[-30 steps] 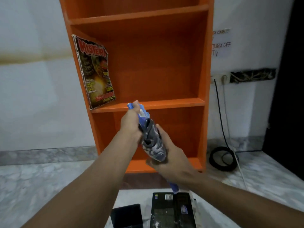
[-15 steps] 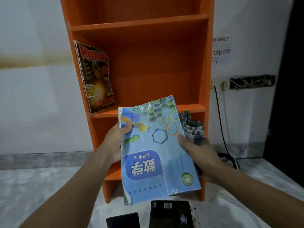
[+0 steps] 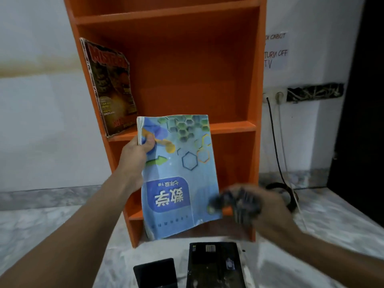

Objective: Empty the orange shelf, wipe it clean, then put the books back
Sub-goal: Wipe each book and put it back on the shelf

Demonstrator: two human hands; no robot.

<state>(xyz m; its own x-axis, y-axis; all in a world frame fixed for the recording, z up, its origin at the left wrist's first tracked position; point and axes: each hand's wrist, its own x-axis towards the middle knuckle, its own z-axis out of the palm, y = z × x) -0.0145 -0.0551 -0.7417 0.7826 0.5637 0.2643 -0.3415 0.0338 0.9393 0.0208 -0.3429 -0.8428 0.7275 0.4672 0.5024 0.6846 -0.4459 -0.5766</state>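
**Blue textbook held up before orange shelf**

The left hand (image 3: 138, 151) grips a blue textbook (image 3: 178, 183) at its top left corner, thumb on the cover & fingers behind. The book hangs upright w/ its cover toward the camera and its title upside down. It is in front of the orange shelf (image 3: 258, 84), not resting on any board. The right hand (image 3: 270, 210), motion-blurred, sits at the book's btm right corner, its grip closed round a bunched dark cloth (image 3: 239, 202). Whether the cloth touches the cover can't be told.

On the middle board, far left, a dark magazine (image 3: 112, 88) w/ red title lettering leans against the shelf's left wall. Below, on the marble-patterned floor (image 3: 41, 215), a black book (image 3: 215, 265) w/ a barcode label lies flat. A smaller black item (image 3: 155, 271) lies just to its left.

Right of the shelf, a handwritten note (image 3: 276, 50) is on the wall. From a wall socket (image 3: 274, 96) a black cable (image 3: 274, 142) runs down to a coil on the floor.
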